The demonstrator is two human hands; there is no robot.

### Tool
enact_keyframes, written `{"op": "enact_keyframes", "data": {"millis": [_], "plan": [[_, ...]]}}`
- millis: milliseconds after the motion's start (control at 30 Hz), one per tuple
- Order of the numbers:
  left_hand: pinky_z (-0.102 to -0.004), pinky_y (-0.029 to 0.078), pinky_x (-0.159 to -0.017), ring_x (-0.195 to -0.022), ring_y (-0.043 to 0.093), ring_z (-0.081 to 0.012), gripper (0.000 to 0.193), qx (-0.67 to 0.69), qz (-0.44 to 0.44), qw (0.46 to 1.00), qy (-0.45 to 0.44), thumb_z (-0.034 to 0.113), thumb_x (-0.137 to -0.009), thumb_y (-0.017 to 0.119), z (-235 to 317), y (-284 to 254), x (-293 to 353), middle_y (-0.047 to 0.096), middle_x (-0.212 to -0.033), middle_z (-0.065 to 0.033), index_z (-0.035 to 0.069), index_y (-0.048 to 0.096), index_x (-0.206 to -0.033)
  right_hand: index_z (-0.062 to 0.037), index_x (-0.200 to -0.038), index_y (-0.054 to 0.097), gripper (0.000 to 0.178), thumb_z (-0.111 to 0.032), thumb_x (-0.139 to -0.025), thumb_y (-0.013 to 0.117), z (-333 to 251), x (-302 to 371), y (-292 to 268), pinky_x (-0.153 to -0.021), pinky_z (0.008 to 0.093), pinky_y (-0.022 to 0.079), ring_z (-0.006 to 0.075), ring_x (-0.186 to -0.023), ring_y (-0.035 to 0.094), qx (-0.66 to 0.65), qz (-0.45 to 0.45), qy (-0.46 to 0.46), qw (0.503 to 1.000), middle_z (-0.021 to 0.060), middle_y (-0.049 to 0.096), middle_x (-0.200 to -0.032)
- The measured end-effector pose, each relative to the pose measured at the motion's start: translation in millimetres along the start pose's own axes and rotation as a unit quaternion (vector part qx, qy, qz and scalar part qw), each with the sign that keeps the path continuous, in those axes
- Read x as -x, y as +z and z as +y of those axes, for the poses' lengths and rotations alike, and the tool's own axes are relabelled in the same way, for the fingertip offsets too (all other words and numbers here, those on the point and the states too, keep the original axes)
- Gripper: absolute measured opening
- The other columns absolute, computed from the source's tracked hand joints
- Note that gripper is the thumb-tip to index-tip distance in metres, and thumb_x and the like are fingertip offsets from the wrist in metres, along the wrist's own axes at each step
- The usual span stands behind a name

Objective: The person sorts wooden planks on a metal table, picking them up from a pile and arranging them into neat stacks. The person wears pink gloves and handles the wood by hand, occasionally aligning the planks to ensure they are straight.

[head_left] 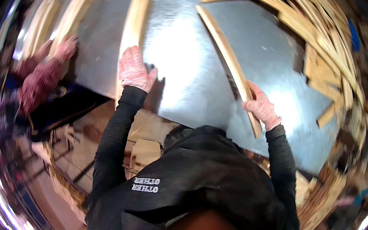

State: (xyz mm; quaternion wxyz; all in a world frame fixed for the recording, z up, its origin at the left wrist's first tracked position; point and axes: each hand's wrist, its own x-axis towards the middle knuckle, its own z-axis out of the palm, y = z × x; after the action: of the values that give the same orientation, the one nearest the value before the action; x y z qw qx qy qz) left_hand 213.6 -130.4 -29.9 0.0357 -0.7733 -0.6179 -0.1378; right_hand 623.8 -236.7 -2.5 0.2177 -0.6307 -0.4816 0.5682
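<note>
Both my hands wear pale reddish gloves. My left hand (136, 69) lies flat with its fingers stretched over a bundle of wooden strips (136, 19), which sits lengthwise on the metal table. The thumb points out to the right of the bundle. My right hand (261, 107) is closed round the near part of a single wooden strip (226, 51). That strip slants away to the far left, and its near end juts past my hand toward the table's front edge. Whether its far end touches the table I cannot tell.
The grey metal table (167, 99) reflects bright light. Loose wooden strips (313, 34) lie heaped at the far right. At the left, a co-worker's gloved hands (65, 48) rest on other strip bundles (75, 7). Stacked wood (323, 199) stands below the table's right corner.
</note>
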Motion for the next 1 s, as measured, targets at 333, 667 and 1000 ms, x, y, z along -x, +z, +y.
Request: {"op": "enact_keyframes", "data": {"millis": [333,667,1000], "plan": [[-0.0467,0.045,-0.087,-0.099,0.061,-0.0290,0.071,0.276,0.073,0.845,0.452,0.025,-0.059,0.078,287.4,-54.8,-96.8,0.064,-0.103,-0.0070,0.011,0.054,-0.124,0.0037,-0.132,0.051,0.068,-0.050,-0.090,0.059,-43.8,157.9,-46.1,-0.073,0.0312,0.051,0.0209,-0.091,0.062,-0.434,0.044,-0.125,0.891,0.0170,0.060,-0.115],[-0.0419,0.046,-0.092,-0.107,0.062,-0.0371,0.094,0.445,-0.337,0.821,0.117,0.071,-0.075,0.063,501.1,-63.0,-0.7,0.063,-0.112,-0.0259,-0.003,0.045,-0.130,-0.0003,-0.137,0.045,0.050,-0.013,-0.092,0.061,83.2,160.4,5.1,-0.099,0.0331,0.043,0.0199,-0.113,0.057,-0.301,0.310,-0.075,0.899,0.0131,0.061,-0.124],[-0.0343,0.044,-0.092,-0.103,0.060,-0.0265,0.054,0.641,-0.390,0.651,0.113,0.048,-0.096,0.053,592.9,6.9,56.6,0.065,-0.111,-0.0166,0.001,0.060,-0.120,0.0012,-0.129,0.052,0.042,-0.021,-0.094,0.058,145.8,263.7,-44.4,-0.087,0.0309,0.048,0.0143,-0.099,0.059,-0.359,0.380,-0.120,0.844,0.0103,0.064,-0.111]]}}
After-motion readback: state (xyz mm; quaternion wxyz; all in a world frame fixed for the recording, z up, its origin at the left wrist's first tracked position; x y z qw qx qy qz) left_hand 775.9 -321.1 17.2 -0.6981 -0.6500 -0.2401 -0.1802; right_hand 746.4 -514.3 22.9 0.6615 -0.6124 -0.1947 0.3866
